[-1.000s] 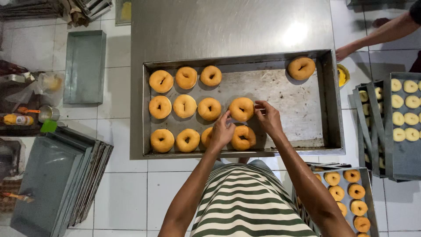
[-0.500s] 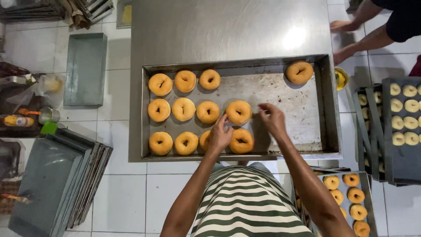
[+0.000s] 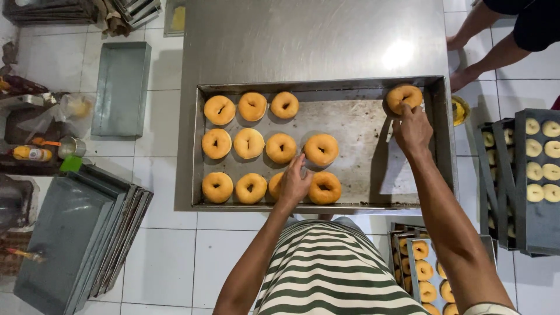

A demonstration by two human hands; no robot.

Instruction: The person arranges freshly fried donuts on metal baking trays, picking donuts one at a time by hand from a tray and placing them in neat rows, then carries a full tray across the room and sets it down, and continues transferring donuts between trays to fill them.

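Steel table point(image 3: 303, 41) stands on white floor tiles point(image 3: 169, 256) and carries a shallow metal tray point(image 3: 361, 125) of fried doughnuts in rows. I have my left hand point(image 3: 294, 182) resting flat, fingers spread, on a bottom-row doughnut point(image 3: 276, 185). My right hand point(image 3: 413, 129) touches the lone doughnut point(image 3: 403, 97) in the far right corner, fingers loose, not clamped. Stacked empty trays point(image 3: 76, 233) lie at left; racks of pale dough rings point(image 3: 539, 157) at right.

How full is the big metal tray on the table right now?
Partly full. The tray holds twelve doughnuts: eleven grouped at its left, one alone in the far right corner under the right hand. The stretch between is bare metal.
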